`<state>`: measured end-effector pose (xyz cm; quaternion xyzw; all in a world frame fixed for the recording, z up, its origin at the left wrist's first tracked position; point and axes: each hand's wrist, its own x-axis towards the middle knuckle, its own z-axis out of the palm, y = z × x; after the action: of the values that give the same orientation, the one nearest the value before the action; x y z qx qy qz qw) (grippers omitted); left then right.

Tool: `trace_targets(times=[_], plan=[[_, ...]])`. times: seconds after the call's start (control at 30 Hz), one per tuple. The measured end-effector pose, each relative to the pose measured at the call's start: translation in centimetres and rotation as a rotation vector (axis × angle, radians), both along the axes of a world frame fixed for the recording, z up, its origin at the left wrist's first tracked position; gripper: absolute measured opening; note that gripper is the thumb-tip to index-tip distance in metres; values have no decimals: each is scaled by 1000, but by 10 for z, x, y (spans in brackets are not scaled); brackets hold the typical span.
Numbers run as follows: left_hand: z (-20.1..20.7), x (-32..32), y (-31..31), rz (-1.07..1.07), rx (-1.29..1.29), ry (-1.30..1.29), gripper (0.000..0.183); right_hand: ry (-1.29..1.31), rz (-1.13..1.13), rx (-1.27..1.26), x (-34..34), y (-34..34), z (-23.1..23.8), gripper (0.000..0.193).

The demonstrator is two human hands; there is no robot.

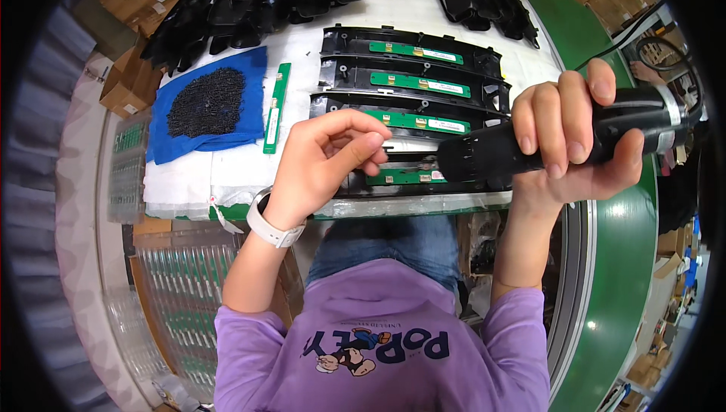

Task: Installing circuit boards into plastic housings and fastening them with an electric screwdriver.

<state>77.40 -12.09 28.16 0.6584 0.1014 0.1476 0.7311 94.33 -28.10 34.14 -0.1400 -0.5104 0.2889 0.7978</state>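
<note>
My right hand [563, 121] is wrapped round a thick black electric screwdriver [484, 147], held sideways with its nose pointing left. Just left of that nose, my left hand [340, 151] has its thumb and index finger pinched together; whatever they may hold is too small to make out. Below both hands lies the nearest long black plastic housing [355, 185], with a green circuit board [401, 177] in it, partly covered by the screwdriver. Three similar housings, each with a green board [416, 52], lie in a row behind it.
A blue cloth [165, 121] bears a heap of small black screws [208, 102] at the left. Beside it lies a loose green board [277, 109]. More black housings [249, 3] are stacked at the back. Clear trays of boards [185, 283] stand lower left. A cable [692, 71] trails from the screwdriver.
</note>
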Motion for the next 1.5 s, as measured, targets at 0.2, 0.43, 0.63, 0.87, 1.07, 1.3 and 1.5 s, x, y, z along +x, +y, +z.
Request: trace_targets(times=[0.2, 0.43, 0.63, 0.87, 1.07, 1.3, 1.5], plan=[[1, -14, -23, 12, 917, -84, 18, -205, -221, -362, -3, -15, 1, 43], [-5, -10, -37, -65, 1465, -132, 35, -192, -256, -367, -8, -14, -7, 44], [-6, -9, -37, -108, 1454, -110, 35, -74, -261, -360, -18, -6, -15, 27], [-3, -5, -32, -184, 1420, -99, 27, -262, -318, -519, -27, 10, -9, 28], [6, -3, -33, -241, 1406, -62, 28, -247, -339, -466, -28, 8, -15, 29], [-8, -3, -26, -109, 1159, -99, 21, -66, -161, -305, -13, -3, -13, 29], [2, -4, -26, 123, 297, -30, 15, -7, -7, 46, 6, -10, -2, 43]])
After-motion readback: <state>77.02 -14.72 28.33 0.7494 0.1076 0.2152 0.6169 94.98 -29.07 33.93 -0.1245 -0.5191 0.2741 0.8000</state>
